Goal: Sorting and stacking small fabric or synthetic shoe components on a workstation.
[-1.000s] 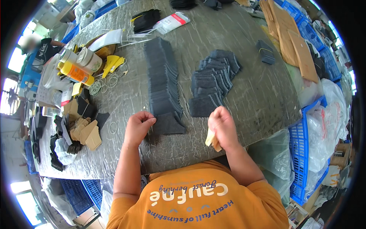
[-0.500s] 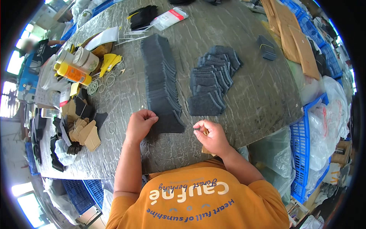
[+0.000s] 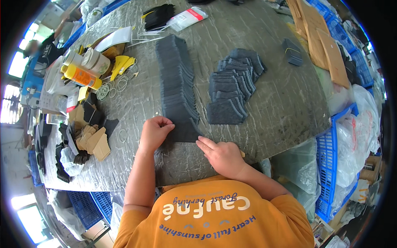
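A long overlapping row of dark blue-grey fabric pieces (image 3: 175, 78) runs away from me on the table. At its near end, my left hand (image 3: 156, 133) pinches the left edge of the closest fabric piece (image 3: 184, 131) between thumb and fingers. My right hand (image 3: 223, 158) rests its outstretched index and middle fingertips on that piece's near right corner. The tip of a small tan piece (image 3: 242, 153) shows beside the right palm; its remainder is hidden under the hand. Right of the row lies a second, fanned group of similar fabric pieces (image 3: 229, 91).
Tan and black scraps (image 3: 95, 142) lie at the left, behind them rubber bands (image 3: 105, 90) and an orange bottle (image 3: 82, 76). A banded dark bundle (image 3: 292, 51) sits far right. Blue crates (image 3: 326, 165) with plastic bags stand past the table's right edge. Another person (image 3: 45, 51) is far left.
My right hand has moved left and turned, its fingertips now on the fabric corner. The small dark thing in its pinch no longer shows. My left hand keeps its place on the fabric.
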`<action>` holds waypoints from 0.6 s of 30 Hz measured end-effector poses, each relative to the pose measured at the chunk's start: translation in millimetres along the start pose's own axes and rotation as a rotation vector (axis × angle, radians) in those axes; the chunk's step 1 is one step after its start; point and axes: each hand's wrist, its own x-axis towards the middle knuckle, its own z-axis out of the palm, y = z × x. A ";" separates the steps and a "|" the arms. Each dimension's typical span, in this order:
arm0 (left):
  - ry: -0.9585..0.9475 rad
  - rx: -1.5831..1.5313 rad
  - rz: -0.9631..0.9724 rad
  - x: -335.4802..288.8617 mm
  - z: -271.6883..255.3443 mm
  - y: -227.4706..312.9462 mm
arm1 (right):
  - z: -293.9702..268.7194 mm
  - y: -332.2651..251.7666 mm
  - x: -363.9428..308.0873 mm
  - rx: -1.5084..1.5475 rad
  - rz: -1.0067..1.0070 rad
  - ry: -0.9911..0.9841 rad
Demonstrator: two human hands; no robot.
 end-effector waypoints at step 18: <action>0.150 0.123 0.435 -6.0 7.0 -7.2 | 0.7 8.8 4.0 0.308 0.128 0.030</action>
